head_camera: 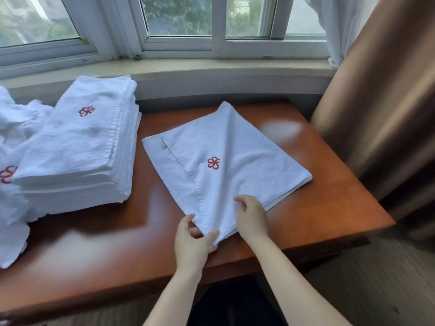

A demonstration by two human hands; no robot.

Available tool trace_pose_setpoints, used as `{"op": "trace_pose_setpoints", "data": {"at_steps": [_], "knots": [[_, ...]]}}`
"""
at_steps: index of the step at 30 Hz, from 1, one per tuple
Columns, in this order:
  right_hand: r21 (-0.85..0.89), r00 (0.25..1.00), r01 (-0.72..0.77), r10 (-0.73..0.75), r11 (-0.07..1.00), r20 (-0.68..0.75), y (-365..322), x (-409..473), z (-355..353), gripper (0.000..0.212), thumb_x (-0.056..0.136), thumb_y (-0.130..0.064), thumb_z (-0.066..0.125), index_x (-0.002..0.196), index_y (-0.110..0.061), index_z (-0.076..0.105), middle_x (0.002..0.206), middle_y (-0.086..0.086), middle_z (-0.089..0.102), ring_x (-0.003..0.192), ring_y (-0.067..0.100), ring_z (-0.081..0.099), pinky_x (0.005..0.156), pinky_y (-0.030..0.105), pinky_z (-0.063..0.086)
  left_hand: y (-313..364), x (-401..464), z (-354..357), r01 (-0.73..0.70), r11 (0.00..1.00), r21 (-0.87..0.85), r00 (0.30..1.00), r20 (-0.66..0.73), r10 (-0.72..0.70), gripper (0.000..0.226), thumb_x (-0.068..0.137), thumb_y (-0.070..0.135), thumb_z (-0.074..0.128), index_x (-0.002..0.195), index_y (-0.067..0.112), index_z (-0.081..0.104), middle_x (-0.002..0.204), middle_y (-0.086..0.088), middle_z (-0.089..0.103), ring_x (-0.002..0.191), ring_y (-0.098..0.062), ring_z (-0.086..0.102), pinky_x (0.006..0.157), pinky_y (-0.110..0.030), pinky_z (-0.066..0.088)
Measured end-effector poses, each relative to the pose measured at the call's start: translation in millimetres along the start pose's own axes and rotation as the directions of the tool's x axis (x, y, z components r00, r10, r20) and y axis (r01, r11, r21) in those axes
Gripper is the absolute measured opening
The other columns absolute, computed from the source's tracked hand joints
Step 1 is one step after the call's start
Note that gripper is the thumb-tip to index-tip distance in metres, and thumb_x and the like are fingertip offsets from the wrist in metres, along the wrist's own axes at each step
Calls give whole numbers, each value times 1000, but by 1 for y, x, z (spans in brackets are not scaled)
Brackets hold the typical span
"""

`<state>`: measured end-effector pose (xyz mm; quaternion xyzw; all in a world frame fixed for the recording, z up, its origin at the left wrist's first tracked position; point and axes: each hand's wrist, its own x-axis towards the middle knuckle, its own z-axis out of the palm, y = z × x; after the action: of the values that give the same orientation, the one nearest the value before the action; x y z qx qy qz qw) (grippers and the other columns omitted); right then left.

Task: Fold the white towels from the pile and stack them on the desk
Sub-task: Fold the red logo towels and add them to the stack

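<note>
White terry, half folded, lies toward the right end of the worktop: the towel sits skewed, one corner pointing at the back edge, its nearest corner close to the front edge. From the head view, the left hand pinches that near corner, thumb on top and fingers curled beneath, while the right hand rests just beside it, fingers bent onto the cloth, seemingly gathering the same corner. To fold cleanly, I judge both hands should lift the hem together and carry it across so the edges meet, keeping the red emblem facing up. The folded stack stands toward the back left, with the loose pile at the left edge. Bare wood lies between towel and stack, and along the right edge
</note>
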<state>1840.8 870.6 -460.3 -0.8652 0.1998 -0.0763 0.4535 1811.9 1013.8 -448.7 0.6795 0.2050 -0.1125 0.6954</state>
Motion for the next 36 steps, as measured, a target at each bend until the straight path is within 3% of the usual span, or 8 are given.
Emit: {"op": "trace_pose_setpoints", "data": {"at_steps": [4, 7, 10, 14, 22, 27, 31, 36], "knots": [[94, 983, -88, 101, 992, -150, 12, -16, -10, 35, 91, 4, 42, 115, -11, 62, 124, 2, 50, 108, 18, 53, 92, 22, 38, -8, -12, -6, -63, 963, 263, 998, 12, 62, 32, 77, 8, 75, 107, 10, 62, 90, -4, 57, 70, -21, 65, 66, -36, 60], [299, 883, -277, 364, 913, -295, 15, -5, -24, 33, 90, -2, 46, 118, -16, 58, 131, 3, 41, 92, 18, 51, 87, 30, 43, -4, -11, -7, -119, 866, 486, 993, 55, 105, 21, 80, 23, 72, 96, 16, 60, 90, -2, 60, 81, -20, 64, 75, -35, 54], [361, 822, -382, 491, 851, -288, 19, 13, -40, 37, 89, -5, 45, 122, -19, 57, 133, 4, 41, 84, 18, 50, 82, 31, 43, -5, -9, -5, -148, 810, 567, 988, 60, 139, 19, 80, 23, 69, 81, 5, 61, 77, 0, 58, 73, -18, 58, 66, -33, 46], [401, 859, -375, 476, 836, -189, 21, 27, -45, 35, 90, -3, 44, 116, -18, 62, 126, 6, 49, 87, 18, 53, 70, 26, 41, 3, -4, -8, 26, 931, 363, 997, 61, -51, 18, 79, 12, 72, 76, 4, 56, 74, -12, 52, 61, -18, 59, 53, -28, 56], [470, 833, -271, 449, 840, -323, 25, 20, -42, 25, 90, -7, 53, 110, -11, 68, 108, 5, 66, 96, 18, 61, 86, 29, 48, 15, -11, -15, 176, 973, 148, 978, 86, -190, 25, 75, 13, 81, 82, 7, 58, 93, -6, 59, 82, -15, 63, 53, -21, 51], [314, 821, -299, 411, 901, -396, 26, 16, -43, 18, 91, -7, 49, 96, -14, 65, 109, -1, 56, 83, 14, 55, 74, 26, 41, 8, -15, -13, 147, 962, 231, 982, 79, -169, 26, 71, 12, 83, 79, 1, 61, 92, -4, 62, 89, -14, 63, 58, -21, 51], [130, 870, -240, 273, 962, -412, 26, 7, -40, 11, 90, -8, 51, 80, -12, 54, 101, -4, 44, 64, 7, 44, 68, 24, 34, 6, -16, -13, 64, 930, 361, 993, 71, -96, 24, 69, 9, 78, 73, 9, 54, 76, -7, 54, 66, -15, 62, 66, -33, 58], [48, 885, -205, 206, 978, -417, 29, 1, -41, 10, 89, -5, 51, 80, -9, 52, 99, 0, 44, 72, 20, 48, 66, 27, 35, -1, -20, -16, -14, 818, 575, 995, 89, -46, 29, 70, 20, 73, 64, 15, 45, 66, -4, 40, 60, -17, 38, 54, -26, 29]]}}
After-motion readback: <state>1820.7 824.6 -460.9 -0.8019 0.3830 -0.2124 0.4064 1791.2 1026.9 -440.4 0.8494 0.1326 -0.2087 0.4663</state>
